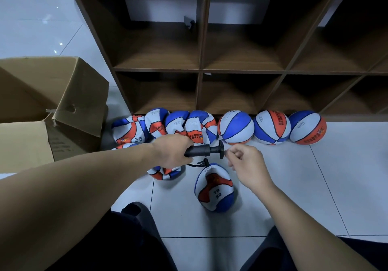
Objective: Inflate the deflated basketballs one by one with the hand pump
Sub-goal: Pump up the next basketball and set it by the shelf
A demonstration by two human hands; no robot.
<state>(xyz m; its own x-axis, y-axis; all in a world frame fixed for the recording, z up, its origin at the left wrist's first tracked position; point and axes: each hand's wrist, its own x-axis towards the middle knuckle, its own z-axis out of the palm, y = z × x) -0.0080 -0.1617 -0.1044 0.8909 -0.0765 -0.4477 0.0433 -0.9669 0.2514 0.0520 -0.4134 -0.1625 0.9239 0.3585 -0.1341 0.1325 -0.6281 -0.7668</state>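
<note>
My left hand (pixel 172 152) grips the barrel of the black hand pump (pixel 206 150), held level above the floor. The pump's disc-shaped end (pixel 221 149) points right. My right hand (pixel 246 162) hovers just right of that end with fingers curled and thumb and forefinger close together; whether they pinch anything I cannot tell. A thin black hose (pixel 199 164) hangs from the pump down to a deflated basketball (pixel 214 189) on the floor between my knees. Another deflated ball (pixel 163 173) lies under my left hand.
Several deflated balls (pixel 159 125) and three round inflated balls (pixel 236 127) line the foot of a brown cubby shelf (pixel 200 70). An open cardboard box (pixel 52 107) stands at the left. My knees (pixel 134 218) frame the white tiled floor (pixel 315 186).
</note>
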